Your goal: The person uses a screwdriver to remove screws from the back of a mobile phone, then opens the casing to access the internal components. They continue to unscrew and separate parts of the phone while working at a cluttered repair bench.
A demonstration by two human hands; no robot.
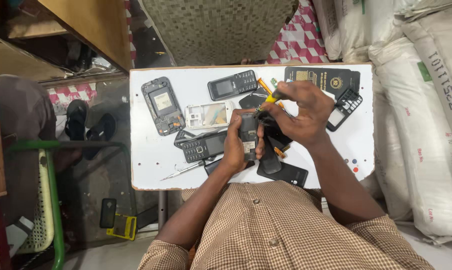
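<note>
The left hand [236, 145] grips an opened keypad phone body [248, 134] upright over the middle of the white table [151, 160]. The right hand [303, 112] pinches a yellow-handled screwdriver [272, 98], its tip at the phone's top end. Beside the left hand lies a black keypad phone [203, 146]; farther off are a white phone frame [208, 115], a stripped back chassis [161, 106] and a loose metal tool [182, 171].

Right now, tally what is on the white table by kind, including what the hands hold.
Whole keypad phones: 2, one at the far edge and one nearer
Opened phone bodies: 2, one lying at left, one in the left hand
White phone frame: 1
Loose keypad cover: 1
Screwdrivers: 2, one in the right hand, one lying
Total: 8, leaving out the overlapped dark parts.
</note>
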